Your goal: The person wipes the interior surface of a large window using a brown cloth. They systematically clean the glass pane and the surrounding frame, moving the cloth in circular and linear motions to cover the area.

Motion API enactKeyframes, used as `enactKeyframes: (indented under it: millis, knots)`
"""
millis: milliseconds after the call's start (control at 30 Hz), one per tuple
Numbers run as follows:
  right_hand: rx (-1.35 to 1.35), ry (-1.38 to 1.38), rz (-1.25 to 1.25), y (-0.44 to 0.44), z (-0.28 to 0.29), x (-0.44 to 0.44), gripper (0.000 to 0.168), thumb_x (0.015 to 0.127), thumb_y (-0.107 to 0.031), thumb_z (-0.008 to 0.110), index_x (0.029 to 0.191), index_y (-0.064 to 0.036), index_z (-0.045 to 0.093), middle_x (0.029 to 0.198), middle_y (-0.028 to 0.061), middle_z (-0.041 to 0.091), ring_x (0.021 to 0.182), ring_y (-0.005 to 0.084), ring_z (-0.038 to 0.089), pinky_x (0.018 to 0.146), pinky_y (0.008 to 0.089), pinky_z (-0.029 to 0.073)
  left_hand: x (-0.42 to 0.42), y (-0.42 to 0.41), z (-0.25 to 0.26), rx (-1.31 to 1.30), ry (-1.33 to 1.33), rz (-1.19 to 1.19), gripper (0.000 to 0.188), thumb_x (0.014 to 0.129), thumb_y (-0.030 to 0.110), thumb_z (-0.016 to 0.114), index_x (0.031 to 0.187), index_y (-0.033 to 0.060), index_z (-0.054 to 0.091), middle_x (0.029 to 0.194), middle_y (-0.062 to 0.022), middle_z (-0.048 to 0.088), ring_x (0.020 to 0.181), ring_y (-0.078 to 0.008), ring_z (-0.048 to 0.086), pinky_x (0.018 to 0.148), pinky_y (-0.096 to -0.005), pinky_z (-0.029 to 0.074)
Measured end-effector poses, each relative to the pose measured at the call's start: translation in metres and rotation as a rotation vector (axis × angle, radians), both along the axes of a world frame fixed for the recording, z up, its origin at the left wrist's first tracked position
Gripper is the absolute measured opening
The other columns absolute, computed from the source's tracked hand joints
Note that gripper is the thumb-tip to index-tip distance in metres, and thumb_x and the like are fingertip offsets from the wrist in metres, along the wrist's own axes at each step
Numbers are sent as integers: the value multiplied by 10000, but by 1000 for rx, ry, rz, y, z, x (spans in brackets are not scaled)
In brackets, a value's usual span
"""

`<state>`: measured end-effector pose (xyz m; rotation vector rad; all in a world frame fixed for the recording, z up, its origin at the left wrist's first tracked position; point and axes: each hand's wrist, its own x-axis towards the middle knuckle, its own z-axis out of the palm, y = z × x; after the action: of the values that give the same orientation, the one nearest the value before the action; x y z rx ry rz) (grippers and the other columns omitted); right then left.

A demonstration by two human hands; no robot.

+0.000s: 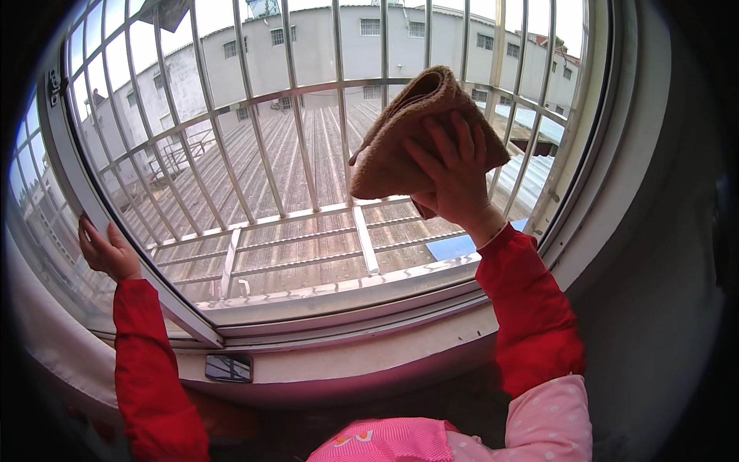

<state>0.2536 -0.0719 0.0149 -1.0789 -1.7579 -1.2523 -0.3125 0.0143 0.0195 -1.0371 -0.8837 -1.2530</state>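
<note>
My right hand point(456, 167) is spread over a folded brown cloth point(398, 150), pressing or holding it in front of the window at the right. Whether the cloth touches the glass I cannot tell. At the left, my left hand point(109, 251) rests against the white frame point(144, 260) of a sliding window sash, thumb and fingers apart, with nothing in it. Both forearms wear red sleeves.
Metal security bars point(297, 133) stand outside the window. A smartphone point(229, 368) lies on the window sill point(323, 367) near the lower left. A pale curtain or cloth point(63, 341) hangs at the far left, and a wall point(641, 271) borders the right.
</note>
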Motion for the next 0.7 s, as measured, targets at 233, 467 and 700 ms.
enactKeyframes:
  millis: [233, 467, 700]
  knots:
    - [182, 327, -244, -33, 3, 162, 644, 908, -466, 517, 1411, -85, 393, 1427, 266, 334, 1319, 497, 284, 1108, 517, 244, 9, 5, 1, -34, -57, -25, 501, 901, 195, 606, 1348, 31, 449, 1240, -189, 547, 1104, -397, 538, 912, -462, 433]
    - [347, 445, -186, -8, 5, 143, 714, 930, -454, 488, 1429, 16, 288, 1453, 288, 276, 1356, 463, 230, 1139, 496, 146, 6, 1, 2, -30, -42, -12, 507, 917, 199, 579, 1369, 29, 422, 1277, -181, 531, 1135, -383, 527, 936, -458, 421]
    - [235, 269, -78, 14, 19, 14, 725, 859, -409, 556, 1469, -114, 295, 1497, 251, 206, 1359, 514, 160, 1061, 671, 87, 4, 1, 1, -26, -69, 23, 504, 916, 207, 574, 1366, 31, 430, 1271, -179, 535, 1135, -373, 531, 934, -457, 423]
